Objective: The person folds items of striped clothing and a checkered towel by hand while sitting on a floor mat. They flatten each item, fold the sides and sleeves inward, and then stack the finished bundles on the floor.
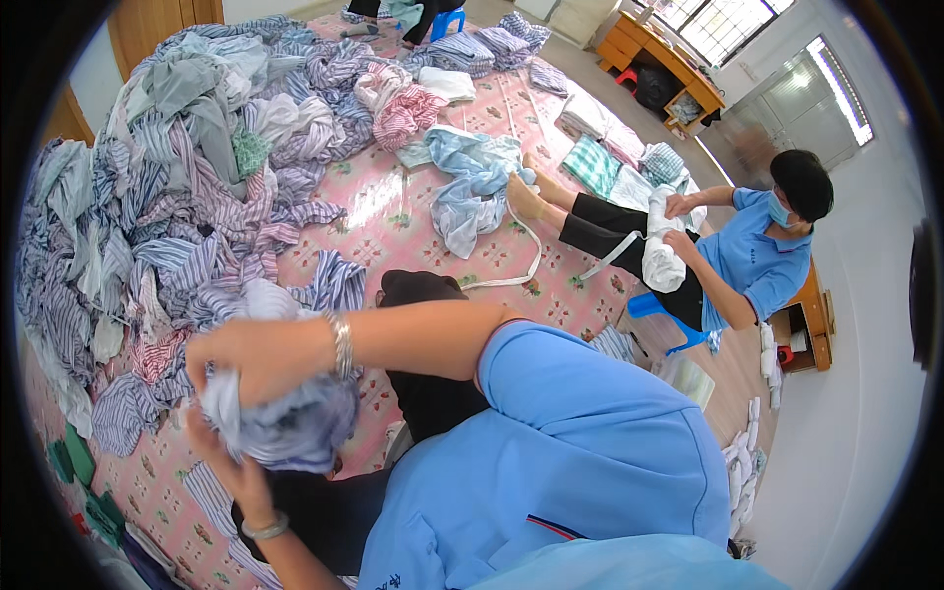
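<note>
My right hand (pixel 262 358), with a braided silver bracelet at its wrist, is bent over a bunched blue-and-white striped cloth (pixel 302 428) and grips its upper part. Below it my left hand (pixel 232 468), with a smooth bangle, is at the left edge of the same cloth; blur hides whether its fingers close on it. The cloth hangs above my black-trousered leg (pixel 317 509). A large heap of striped, gray and white garments (pixel 199 177) rises beyond my hands. Blue-and-white striped fabric (pixel 210 494) lies on the floor beside my leg.
A masked co-worker (pixel 759 251) in a blue shirt holds a white roll (pixel 660 243) over outstretched legs. Crumpled light-blue cloth (pixel 468 184) lies near their feet on the pink patterned floor covering (pixel 354 258). Folded stacks (pixel 461 55) and another seated person (pixel 409 15) are farther back.
</note>
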The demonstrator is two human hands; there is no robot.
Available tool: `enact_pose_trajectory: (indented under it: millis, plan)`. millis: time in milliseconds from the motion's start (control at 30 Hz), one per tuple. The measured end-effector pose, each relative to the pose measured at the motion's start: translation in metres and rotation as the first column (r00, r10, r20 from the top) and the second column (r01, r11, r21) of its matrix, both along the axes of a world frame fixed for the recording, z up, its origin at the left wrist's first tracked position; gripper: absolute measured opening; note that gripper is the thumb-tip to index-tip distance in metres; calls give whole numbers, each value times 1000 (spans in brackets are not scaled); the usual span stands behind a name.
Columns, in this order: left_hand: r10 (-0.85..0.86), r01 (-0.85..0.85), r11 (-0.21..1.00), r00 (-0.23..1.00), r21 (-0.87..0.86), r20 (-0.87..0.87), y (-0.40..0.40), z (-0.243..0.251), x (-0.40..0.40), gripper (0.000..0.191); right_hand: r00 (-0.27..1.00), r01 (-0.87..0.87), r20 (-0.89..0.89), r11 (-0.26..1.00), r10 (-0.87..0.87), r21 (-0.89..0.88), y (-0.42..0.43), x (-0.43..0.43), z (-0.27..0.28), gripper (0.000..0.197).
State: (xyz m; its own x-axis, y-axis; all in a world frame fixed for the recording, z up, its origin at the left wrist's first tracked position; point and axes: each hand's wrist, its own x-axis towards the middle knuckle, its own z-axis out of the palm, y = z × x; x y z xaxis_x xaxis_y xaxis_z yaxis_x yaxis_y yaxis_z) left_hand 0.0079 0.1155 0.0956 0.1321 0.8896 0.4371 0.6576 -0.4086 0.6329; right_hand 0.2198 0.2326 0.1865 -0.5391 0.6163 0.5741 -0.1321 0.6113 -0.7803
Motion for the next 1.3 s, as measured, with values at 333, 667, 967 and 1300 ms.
enact_pose_trajectory:
  millis: [333,667,967,1300]
  plan:
    - [499,369,808,-11,-460,867,13,-22,18,34,953,271,200,938,-229,-217,55,13,-77,72]
    - [167,438,898,-241,-47,956,10,-12,0,36,901,-39,388,928,193,-370,36,1,-125,42]
    - [133,-87,984,939,-154,317,15,-17,37,61,910,-377,-414,382,-15,-844,57,17,-101,46]
    - [110,-95,991,980,-94,165,16,-25,48,56,933,-229,-329,462,-147,-857,30,-19,-81,24]
